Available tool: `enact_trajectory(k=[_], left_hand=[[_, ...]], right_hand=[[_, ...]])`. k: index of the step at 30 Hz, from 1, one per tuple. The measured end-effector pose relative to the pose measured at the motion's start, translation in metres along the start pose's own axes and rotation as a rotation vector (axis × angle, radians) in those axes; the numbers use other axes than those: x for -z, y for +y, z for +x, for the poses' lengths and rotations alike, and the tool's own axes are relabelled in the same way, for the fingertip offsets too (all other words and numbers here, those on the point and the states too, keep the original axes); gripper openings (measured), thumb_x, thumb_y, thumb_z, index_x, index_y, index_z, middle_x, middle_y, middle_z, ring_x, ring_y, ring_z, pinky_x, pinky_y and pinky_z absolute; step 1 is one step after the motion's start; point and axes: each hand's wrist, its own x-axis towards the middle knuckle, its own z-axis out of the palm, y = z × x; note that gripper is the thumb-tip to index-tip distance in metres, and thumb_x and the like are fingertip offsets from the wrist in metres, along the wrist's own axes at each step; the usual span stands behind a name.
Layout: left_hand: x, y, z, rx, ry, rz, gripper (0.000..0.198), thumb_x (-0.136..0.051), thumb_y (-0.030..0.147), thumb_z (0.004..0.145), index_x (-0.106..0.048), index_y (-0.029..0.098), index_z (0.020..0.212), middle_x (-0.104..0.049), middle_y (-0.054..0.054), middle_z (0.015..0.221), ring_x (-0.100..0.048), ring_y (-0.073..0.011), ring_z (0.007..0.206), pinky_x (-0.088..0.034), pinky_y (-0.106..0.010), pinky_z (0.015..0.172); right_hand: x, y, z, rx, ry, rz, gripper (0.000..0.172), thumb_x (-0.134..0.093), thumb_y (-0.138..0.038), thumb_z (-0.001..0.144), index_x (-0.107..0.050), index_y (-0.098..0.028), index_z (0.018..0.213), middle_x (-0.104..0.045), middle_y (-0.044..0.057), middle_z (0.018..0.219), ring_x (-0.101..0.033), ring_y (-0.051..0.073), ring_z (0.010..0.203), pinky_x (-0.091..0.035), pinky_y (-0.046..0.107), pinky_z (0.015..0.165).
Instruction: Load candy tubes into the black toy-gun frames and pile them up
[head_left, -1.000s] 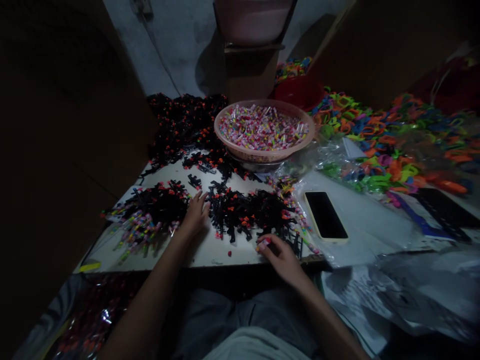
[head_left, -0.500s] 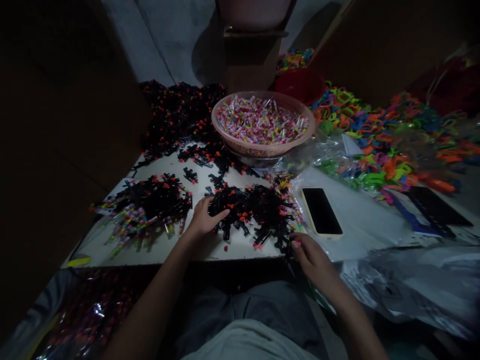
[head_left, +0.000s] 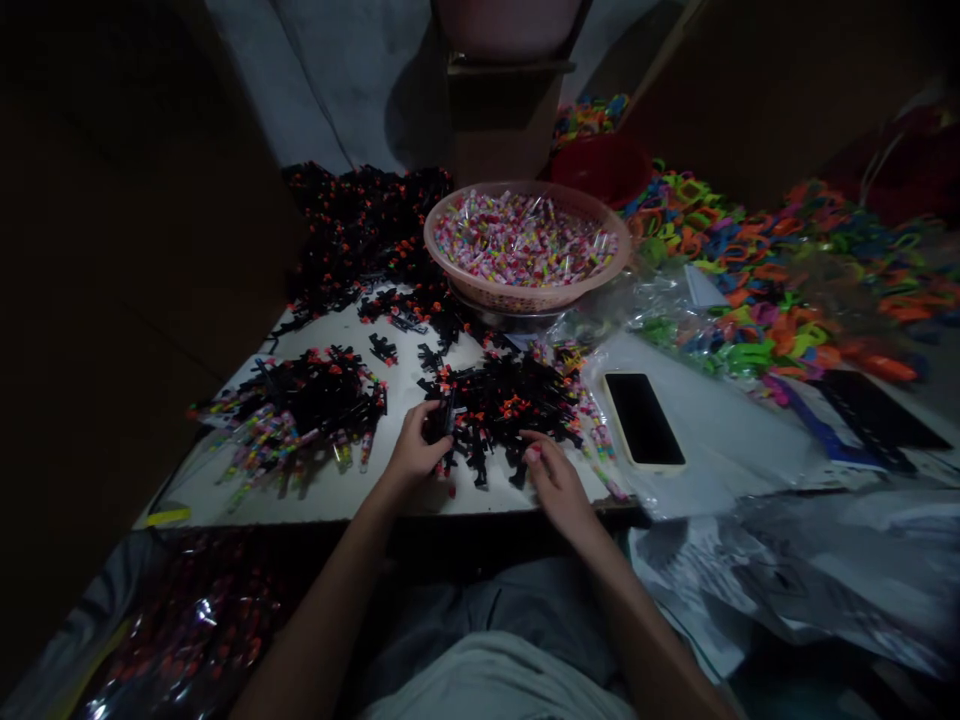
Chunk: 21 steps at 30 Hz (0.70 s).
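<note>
Small black toy guns with orange-red tips lie in a loose pile (head_left: pixel 517 400) at the table's front. My left hand (head_left: pixel 416 445) is at the pile's left side, closed with thumb and fingers around a black toy gun (head_left: pixel 448 408) that stands nearly upright. At the front right edge of the pile is my right hand (head_left: pixel 559 485), its fingers loosely bent and apart, touching the nearest pieces. A red spot shows at its thumb tip; I cannot make out what it is. Left of my hands lies another heap of black toy guns (head_left: pixel 315 390) mixed with candy-coloured tubes (head_left: pixel 259 440).
A pink basket (head_left: pixel 525 297) full of small colourful pieces stands behind the pile, before a red bowl (head_left: pixel 600 170). A phone (head_left: pixel 643 420) lies on clear plastic to the right. Bright plastic pieces (head_left: pixel 765 270) cover the far right. More black pieces (head_left: pixel 360 220) are heaped back left.
My right hand has moved left and slightly inward, pushing the pile's right edge closer together. My left hand has shifted slightly right and closed on a black toy gun.
</note>
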Motion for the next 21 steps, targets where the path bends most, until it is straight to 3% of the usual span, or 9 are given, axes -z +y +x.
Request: enact_trajectory(k=[3,6,11,14,17,21], left_hand=[[0.005,0.006,-0.006,0.078,0.016,-0.119,0.039,-0.066,0.035,0.068,-0.058,0.018,0.102,-0.063,-0.006,0.1,-0.06,-0.0208,0.092,-0.048,-0.032,0.08],[0.009,0.012,-0.011,0.146,0.043,-0.202,0.035,-0.068,0.043,0.067,-0.061,0.017,0.089,-0.064,-0.003,0.082,-0.06,-0.0176,0.075,-0.047,-0.028,0.069],[0.021,0.019,-0.025,0.167,0.141,-0.307,0.041,-0.071,0.047,0.063,-0.059,0.018,0.088,-0.064,-0.003,0.09,-0.059,-0.0165,0.082,-0.046,-0.026,0.072],[0.029,0.029,-0.04,0.21,0.209,-0.423,0.044,-0.073,0.047,0.063,-0.053,0.021,0.093,-0.064,-0.001,0.091,-0.061,-0.015,0.08,-0.048,-0.027,0.074],[0.026,0.041,-0.06,0.374,0.13,-0.63,0.047,-0.071,0.047,0.067,-0.045,0.025,0.1,-0.066,-0.001,0.093,-0.065,-0.015,0.072,-0.051,-0.032,0.071],[0.006,0.054,-0.085,0.524,-0.037,-0.773,0.051,-0.073,0.039,0.069,-0.04,0.028,0.106,-0.07,-0.001,0.091,-0.069,-0.017,0.073,-0.051,-0.029,0.068]], right_hand=[[0.01,0.003,-0.004,0.01,0.047,-0.048,0.028,-0.038,-0.042,0.093,-0.054,-0.021,0.083,-0.058,0.011,0.114,-0.054,0.023,0.106,-0.043,0.039,0.091],[0.024,0.006,-0.012,0.034,0.122,-0.127,0.027,-0.04,-0.042,0.092,-0.054,-0.02,0.085,-0.057,0.01,0.104,-0.054,0.023,0.099,-0.045,0.036,0.085],[0.05,0.009,-0.029,-0.095,0.108,-0.226,0.029,-0.039,-0.045,0.093,-0.051,-0.021,0.081,-0.054,0.002,0.073,-0.053,0.018,0.069,-0.043,0.029,0.065],[0.058,0.004,-0.038,-0.177,0.054,-0.135,0.029,-0.038,-0.045,0.093,-0.052,-0.021,0.087,-0.058,0.002,0.075,-0.056,0.018,0.07,-0.043,0.027,0.065],[0.05,-0.01,-0.043,-0.151,-0.034,-0.036,0.029,-0.037,-0.043,0.094,-0.055,-0.022,0.102,-0.061,0.002,0.081,-0.058,0.017,0.077,-0.045,0.027,0.071],[0.014,-0.033,-0.048,-0.116,-0.17,0.02,0.03,-0.043,-0.039,0.091,-0.054,-0.023,0.114,-0.06,0.001,0.082,-0.057,0.016,0.072,-0.045,0.026,0.067]])
